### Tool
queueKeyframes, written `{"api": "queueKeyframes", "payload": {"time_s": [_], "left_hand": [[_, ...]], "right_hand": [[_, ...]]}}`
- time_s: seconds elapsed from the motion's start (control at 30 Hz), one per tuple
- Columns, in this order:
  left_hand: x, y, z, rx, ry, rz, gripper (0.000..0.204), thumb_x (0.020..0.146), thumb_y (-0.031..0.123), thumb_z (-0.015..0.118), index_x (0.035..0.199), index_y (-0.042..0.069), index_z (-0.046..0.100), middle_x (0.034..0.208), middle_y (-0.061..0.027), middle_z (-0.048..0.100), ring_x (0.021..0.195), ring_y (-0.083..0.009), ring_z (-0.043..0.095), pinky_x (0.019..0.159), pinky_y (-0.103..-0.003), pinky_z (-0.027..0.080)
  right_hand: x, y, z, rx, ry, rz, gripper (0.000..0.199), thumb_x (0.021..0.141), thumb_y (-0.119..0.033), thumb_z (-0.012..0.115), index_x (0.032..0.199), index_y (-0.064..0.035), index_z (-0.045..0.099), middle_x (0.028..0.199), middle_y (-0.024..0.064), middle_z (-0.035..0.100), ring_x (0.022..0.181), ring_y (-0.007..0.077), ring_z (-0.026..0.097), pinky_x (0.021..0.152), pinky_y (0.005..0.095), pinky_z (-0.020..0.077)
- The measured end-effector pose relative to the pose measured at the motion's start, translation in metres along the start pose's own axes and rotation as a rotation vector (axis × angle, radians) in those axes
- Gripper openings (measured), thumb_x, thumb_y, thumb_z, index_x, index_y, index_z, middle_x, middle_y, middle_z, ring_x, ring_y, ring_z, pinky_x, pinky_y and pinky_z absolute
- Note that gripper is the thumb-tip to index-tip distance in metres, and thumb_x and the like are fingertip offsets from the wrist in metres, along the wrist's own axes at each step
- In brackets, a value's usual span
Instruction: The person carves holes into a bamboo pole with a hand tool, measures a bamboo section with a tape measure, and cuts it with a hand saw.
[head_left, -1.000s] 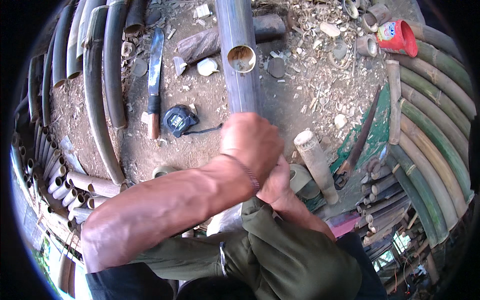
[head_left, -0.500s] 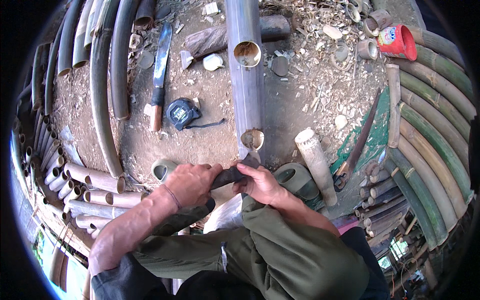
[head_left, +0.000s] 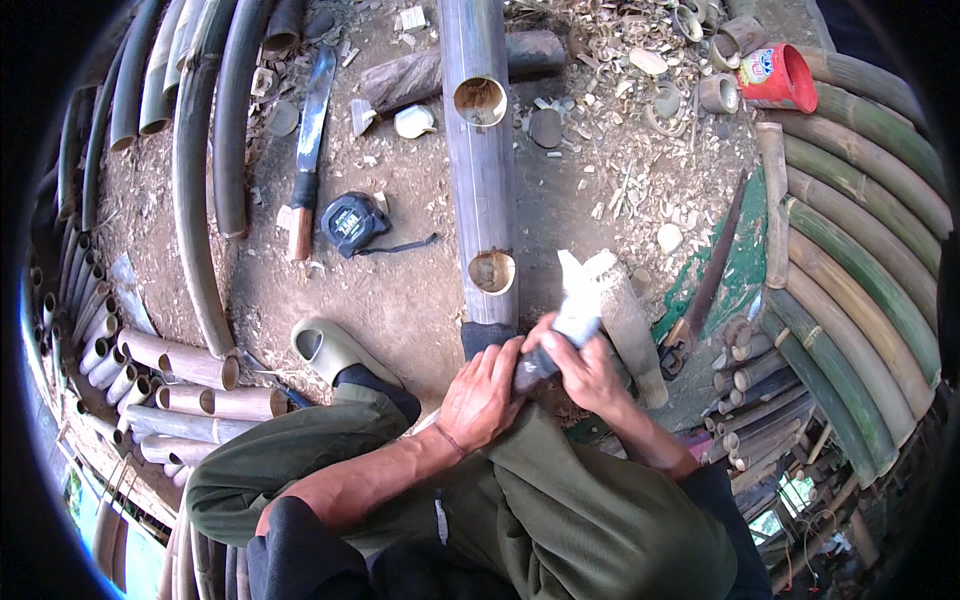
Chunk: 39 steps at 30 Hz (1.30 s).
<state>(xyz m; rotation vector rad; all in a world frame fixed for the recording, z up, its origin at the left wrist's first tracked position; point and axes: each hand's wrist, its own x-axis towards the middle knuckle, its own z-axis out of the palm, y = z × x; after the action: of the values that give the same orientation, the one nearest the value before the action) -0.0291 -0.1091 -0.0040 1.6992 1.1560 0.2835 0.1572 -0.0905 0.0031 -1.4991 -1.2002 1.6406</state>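
A long grey bamboo tube [head_left: 478, 180] with two holes cut in its upper side runs toward me. Around its near end lies a dark flexible strip [head_left: 487, 338]. My left hand [head_left: 482, 395] is closed over that end, fingers together on the strip. My right hand [head_left: 583, 372], just to the right, grips a strip-like piece [head_left: 577, 315] that shines white in the light. Whether this is the other end of the dark strip, I cannot tell. A pale bamboo piece [head_left: 635, 335] stands behind it.
Left of the tube lie a large knife [head_left: 314, 140] and a tape measure [head_left: 354, 222]. A wooden log [head_left: 405, 80] props the tube. To the right are a saw [head_left: 715, 270], a red container [head_left: 778, 80] and stacked bamboo [head_left: 840, 230]. Bamboo lengths [head_left: 195, 200] line the left.
The dark piece held between both hands is now against the tube's near end. My left hand moved right onto it; my right hand moved right. My left leg and clog now show.
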Motion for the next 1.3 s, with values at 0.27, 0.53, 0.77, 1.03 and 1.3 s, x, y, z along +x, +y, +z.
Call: {"api": "queueKeyframes", "payload": {"time_s": [0.27, 0.53, 0.77, 1.03, 1.3], "left_hand": [[0.06, 0.085, -0.1, 0.005, -0.102, 0.121, 0.051, 0.074, 0.021, 0.075, 0.114, -0.002, 0.055, 0.096, -0.0192, 0.063, 0.084, -0.0383, 0.065, 0.071, -0.044, 0.053], [0.054, 0.0, -0.119, -0.871, 0.341, -0.201, 0.063, 0.092, 0.042, 0.064, 0.131, -0.005, 0.05, 0.123, -0.0167, 0.061, 0.115, -0.023, 0.059, 0.099, -0.036, 0.045], [0.019, -0.103, 0.021, -0.7, 0.236, -0.446, 0.102, 0.071, 0.048, 0.084, 0.14, -0.009, 0.035, 0.131, -0.0228, 0.052, 0.124, -0.0296, 0.051, 0.106, -0.04, 0.04], [0.033, -0.11, 0.051, -0.646, 0.241, -0.387, 0.101, 0.065, 0.039, 0.089, 0.136, -0.009, 0.036, 0.124, -0.021, 0.057, 0.116, -0.0283, 0.056, 0.101, -0.039, 0.044], [0.039, -0.11, 0.058, -0.806, 0.242, -0.38, 0.098, 0.068, 0.037, 0.089, 0.137, -0.007, 0.034, 0.125, -0.0184, 0.056, 0.116, -0.0265, 0.056, 0.102, -0.038, 0.044]], "right_hand": [[-0.023, -0.112, -0.031, -1.186, 0.188, -0.671, 0.065, 0.065, -0.014, 0.081, 0.125, -0.0133, 0.056, 0.119, 0.01, 0.059, 0.104, 0.0272, 0.06, 0.095, 0.0495, 0.0452], [0.033, -0.02, -0.042, -0.256, 0.24, -0.564, 0.033, 0.081, -0.003, 0.068, 0.111, 0.0012, 0.057, 0.091, 0.0092, 0.067, 0.08, 0.0179, 0.068, 0.074, 0.0315, 0.0554], [0.046, 0.006, -0.002, 0.374, 0.131, -0.42, 0.025, 0.086, -0.002, 0.059, 0.108, -0.0055, 0.05, 0.076, 0.0057, 0.054, 0.056, 0.0112, 0.049, 0.055, 0.0321, 0.0447], [0.071, 0.036, 0.005, -0.014, 0.235, -0.596, 0.023, 0.07, -0.01, 0.079, 0.084, 0.0001, 0.064, 0.076, 0.0044, 0.066, 0.066, 0.0118, 0.063, 0.063, 0.028, 0.0508], [0.069, 0.042, 0.001, 0.062, 0.278, -0.602, 0.024, 0.069, -0.009, 0.078, 0.086, 0.0002, 0.063, 0.078, 0.0054, 0.066, 0.065, 0.0128, 0.063, 0.062, 0.028, 0.0522]]}}
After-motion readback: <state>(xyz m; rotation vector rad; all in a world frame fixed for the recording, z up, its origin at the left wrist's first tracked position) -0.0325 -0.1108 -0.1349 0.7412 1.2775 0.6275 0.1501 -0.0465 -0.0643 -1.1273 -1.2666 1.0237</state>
